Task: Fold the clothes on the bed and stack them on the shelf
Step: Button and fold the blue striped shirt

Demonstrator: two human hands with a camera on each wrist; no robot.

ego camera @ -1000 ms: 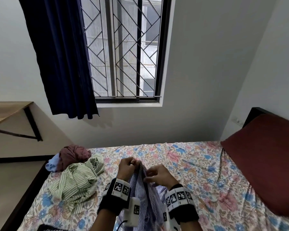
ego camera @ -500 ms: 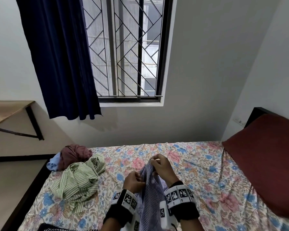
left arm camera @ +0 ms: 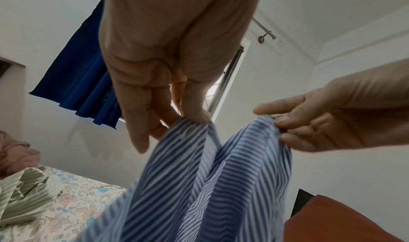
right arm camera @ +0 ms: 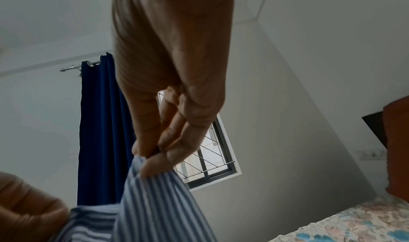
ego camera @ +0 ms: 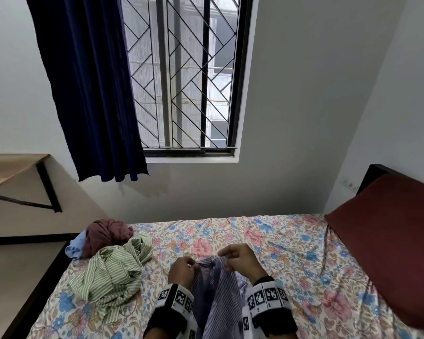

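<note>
A blue-and-white striped shirt (ego camera: 216,287) hangs bunched between both hands above the near side of the flowered bed (ego camera: 291,255). My left hand (ego camera: 184,267) pinches its top edge (left arm camera: 194,123) between thumb and fingers. My right hand (ego camera: 238,258) pinches the edge a little to the right (right arm camera: 152,160). In the left wrist view the striped shirt (left arm camera: 199,184) falls in folds below both hands. A wooden wall shelf (ego camera: 8,167) on black brackets is at the far left.
A crumpled green-striped shirt (ego camera: 113,270), a maroon garment (ego camera: 105,234) and a light blue cloth (ego camera: 75,245) lie heaped at the bed's left end. A dark red pillow (ego camera: 397,241) fills the right end. A barred window (ego camera: 184,74) and navy curtain (ego camera: 91,89) face me.
Both hands have shifted along the shirt's top edge and now sit side by side at the same height, slightly apart. The view has tilted a little.
</note>
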